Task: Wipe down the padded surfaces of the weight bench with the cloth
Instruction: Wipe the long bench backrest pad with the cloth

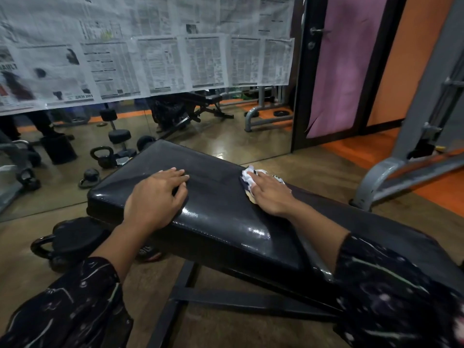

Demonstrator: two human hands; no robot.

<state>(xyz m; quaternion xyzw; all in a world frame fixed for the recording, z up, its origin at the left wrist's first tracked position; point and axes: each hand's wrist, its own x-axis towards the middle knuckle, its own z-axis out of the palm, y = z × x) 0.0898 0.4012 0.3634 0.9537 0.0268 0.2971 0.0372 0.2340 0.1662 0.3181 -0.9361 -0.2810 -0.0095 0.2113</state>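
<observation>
The black padded weight bench (221, 217) stretches from the middle left to the lower right, its glossy pad showing wet streaks. My left hand (155, 197) lies flat on the pad near its left end, fingers apart, holding nothing. My right hand (270, 194) presses a crumpled white and dark patterned cloth (248, 178) onto the pad at its far edge. Most of the cloth is hidden under that hand. Dark patterned sleeves cover both forearms.
A wall mirror (226, 136), its upper part covered with newspaper, stands just behind the bench. Kettlebells (70, 243) sit on the floor at the bench's left end. A grey machine frame (391, 177) rises at right. The bench's black steel legs (185, 292) lie below.
</observation>
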